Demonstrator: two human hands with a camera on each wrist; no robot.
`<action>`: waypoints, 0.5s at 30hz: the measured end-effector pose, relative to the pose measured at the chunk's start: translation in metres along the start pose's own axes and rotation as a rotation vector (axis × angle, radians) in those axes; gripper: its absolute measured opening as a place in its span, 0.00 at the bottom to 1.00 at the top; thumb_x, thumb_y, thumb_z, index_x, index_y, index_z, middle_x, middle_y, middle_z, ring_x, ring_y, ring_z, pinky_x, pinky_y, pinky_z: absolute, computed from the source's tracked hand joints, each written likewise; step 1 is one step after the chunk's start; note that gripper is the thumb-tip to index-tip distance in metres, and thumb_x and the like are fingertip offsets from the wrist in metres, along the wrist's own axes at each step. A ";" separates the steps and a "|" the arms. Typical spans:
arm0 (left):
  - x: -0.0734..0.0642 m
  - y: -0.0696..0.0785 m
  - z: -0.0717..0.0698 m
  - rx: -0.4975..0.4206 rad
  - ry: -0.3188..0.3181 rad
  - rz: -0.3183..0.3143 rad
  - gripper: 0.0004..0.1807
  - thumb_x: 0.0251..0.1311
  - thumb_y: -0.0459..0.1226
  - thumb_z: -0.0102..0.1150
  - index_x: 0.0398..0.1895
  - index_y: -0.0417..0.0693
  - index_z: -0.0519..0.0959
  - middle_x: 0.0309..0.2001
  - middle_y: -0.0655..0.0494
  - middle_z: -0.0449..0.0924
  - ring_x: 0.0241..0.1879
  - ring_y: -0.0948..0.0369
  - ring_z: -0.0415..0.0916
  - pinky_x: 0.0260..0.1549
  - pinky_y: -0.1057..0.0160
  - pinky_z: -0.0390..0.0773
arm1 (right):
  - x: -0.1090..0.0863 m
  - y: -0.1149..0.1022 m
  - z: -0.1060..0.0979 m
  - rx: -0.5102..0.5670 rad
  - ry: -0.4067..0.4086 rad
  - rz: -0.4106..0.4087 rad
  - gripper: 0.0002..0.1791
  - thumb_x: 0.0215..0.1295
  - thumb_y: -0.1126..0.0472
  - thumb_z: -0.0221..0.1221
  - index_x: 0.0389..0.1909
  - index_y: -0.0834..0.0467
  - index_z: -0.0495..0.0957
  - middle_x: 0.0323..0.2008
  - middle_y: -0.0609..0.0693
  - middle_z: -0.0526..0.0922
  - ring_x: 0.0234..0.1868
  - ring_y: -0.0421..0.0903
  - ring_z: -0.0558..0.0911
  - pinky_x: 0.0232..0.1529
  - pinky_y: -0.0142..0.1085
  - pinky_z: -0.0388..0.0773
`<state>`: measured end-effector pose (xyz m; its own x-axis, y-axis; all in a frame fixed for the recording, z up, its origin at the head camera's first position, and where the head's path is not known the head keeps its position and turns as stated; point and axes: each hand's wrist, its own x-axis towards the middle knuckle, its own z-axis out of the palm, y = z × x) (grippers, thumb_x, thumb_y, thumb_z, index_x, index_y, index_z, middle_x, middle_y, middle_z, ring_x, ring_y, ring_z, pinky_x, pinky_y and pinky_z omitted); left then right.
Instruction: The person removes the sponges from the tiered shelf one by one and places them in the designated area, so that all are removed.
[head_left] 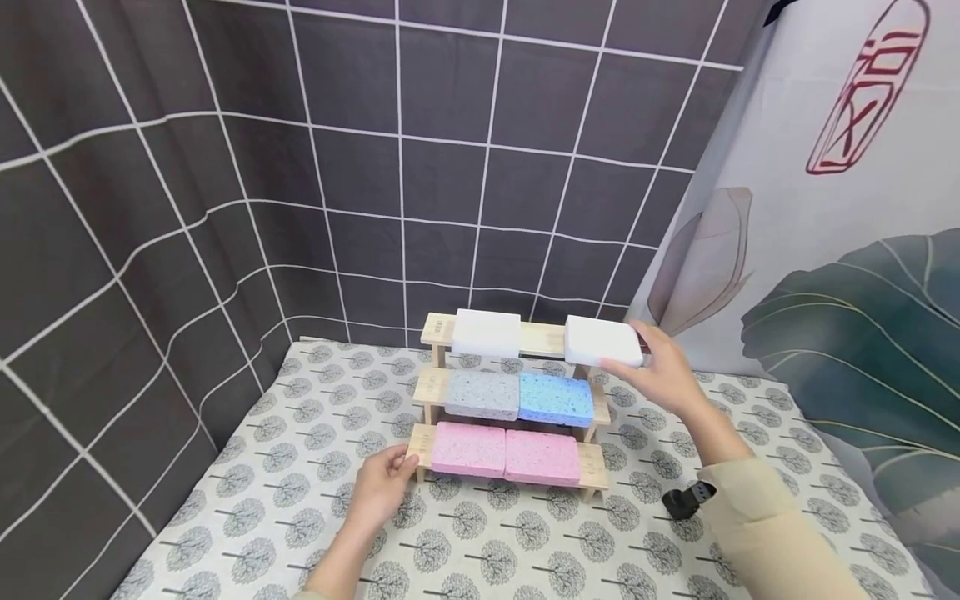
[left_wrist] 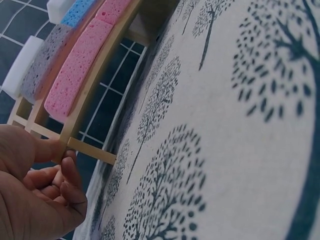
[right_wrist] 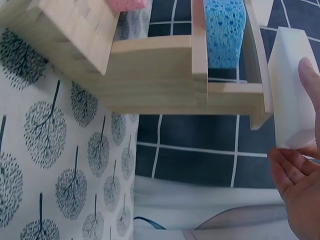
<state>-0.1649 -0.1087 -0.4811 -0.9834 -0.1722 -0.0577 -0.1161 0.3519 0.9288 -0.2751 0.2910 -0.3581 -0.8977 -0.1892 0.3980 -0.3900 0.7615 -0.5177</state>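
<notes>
A three-tier wooden rack stands on the patterned cloth. My left hand pinches the left end of its lowest shelf between thumb and fingers, as the left wrist view shows. At the top shelf's right end, my right hand holds a white sponge block by its right side. Another white sponge block sits on that shelf's left part. On the middle shelf a grey sponge and a blue sponge lie side by side. Two pink sponges, the left one and the right one, fill the bottom shelf.
Cloth with a tree print covers the tabletop. Behind the rack hangs a dark curtain with a white grid. A white curtain with large leaves hangs at the right. A black device shows at the right wrist.
</notes>
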 end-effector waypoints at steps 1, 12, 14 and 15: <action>0.000 0.000 0.000 0.004 0.003 0.002 0.20 0.68 0.35 0.60 0.57 0.28 0.77 0.34 0.50 0.81 0.30 0.58 0.75 0.26 0.68 0.78 | -0.002 0.002 -0.001 -0.005 0.001 0.006 0.49 0.60 0.47 0.72 0.72 0.70 0.61 0.62 0.71 0.73 0.56 0.65 0.74 0.53 0.61 0.74; 0.002 -0.003 0.001 -0.003 -0.006 0.005 0.20 0.68 0.34 0.60 0.57 0.28 0.77 0.33 0.50 0.81 0.29 0.58 0.76 0.23 0.68 0.78 | -0.013 0.018 -0.013 -0.027 0.014 0.066 0.51 0.60 0.45 0.71 0.73 0.70 0.59 0.65 0.73 0.68 0.60 0.69 0.71 0.56 0.65 0.71; 0.002 -0.003 0.001 -0.003 -0.005 0.012 0.20 0.68 0.34 0.60 0.57 0.27 0.77 0.33 0.50 0.81 0.29 0.58 0.77 0.23 0.68 0.78 | -0.015 0.020 -0.016 -0.027 0.018 0.063 0.51 0.61 0.45 0.71 0.73 0.70 0.59 0.65 0.73 0.69 0.60 0.69 0.71 0.56 0.65 0.71; 0.002 -0.003 0.001 -0.005 -0.005 0.015 0.20 0.68 0.34 0.60 0.57 0.27 0.77 0.33 0.49 0.81 0.29 0.58 0.77 0.23 0.68 0.79 | -0.016 0.021 -0.018 -0.026 0.023 0.058 0.50 0.61 0.46 0.71 0.73 0.70 0.60 0.64 0.73 0.69 0.59 0.69 0.72 0.55 0.64 0.72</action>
<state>-0.1663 -0.1092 -0.4848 -0.9857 -0.1620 -0.0457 -0.1007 0.3502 0.9312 -0.2654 0.3212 -0.3619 -0.9136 -0.1301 0.3852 -0.3315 0.7869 -0.5205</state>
